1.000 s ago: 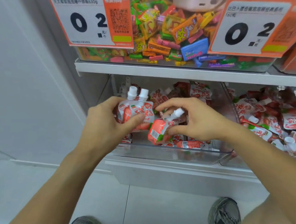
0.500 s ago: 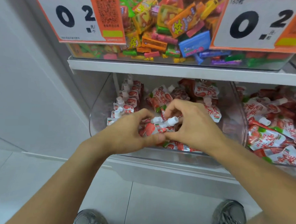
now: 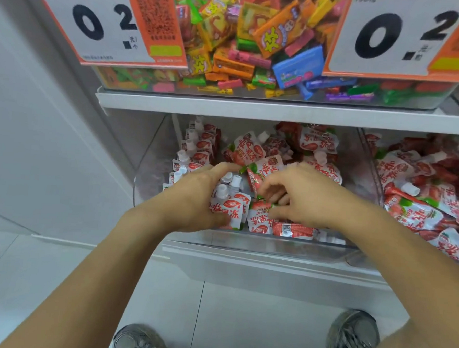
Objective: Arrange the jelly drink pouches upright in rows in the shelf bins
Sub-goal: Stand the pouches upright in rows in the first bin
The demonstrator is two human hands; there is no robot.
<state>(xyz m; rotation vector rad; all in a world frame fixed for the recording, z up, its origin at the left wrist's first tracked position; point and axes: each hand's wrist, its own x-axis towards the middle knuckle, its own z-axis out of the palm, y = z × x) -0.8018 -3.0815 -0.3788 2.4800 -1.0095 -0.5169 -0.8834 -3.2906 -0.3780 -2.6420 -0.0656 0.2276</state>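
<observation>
Left hand (image 3: pixel 195 198) grips a small bunch of upright jelly pouches (image 3: pixel 229 207) at the front of the clear bin (image 3: pixel 149 169). Right hand (image 3: pixel 298 201) just beside it, fingers curled into the loose pouches (image 3: pixel 263 221); actual grip unclear. Upright row (image 3: pixel 195 150) beyond left hand. White shelf (image 3: pixel 226 107) with candy bin (image 3: pixel 256 42) above, pale tiled floor (image 3: pixel 32 270) below

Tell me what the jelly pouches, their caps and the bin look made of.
Jelly drink pouches: flexible printed film, glossy, likely plastic laminate; they crumple and catch highlights. Caps: white hard-looking plastic, matte. Shelf bin: clear rigid plastic, probably acrylic; the wall behind shows through its curved side.
</observation>
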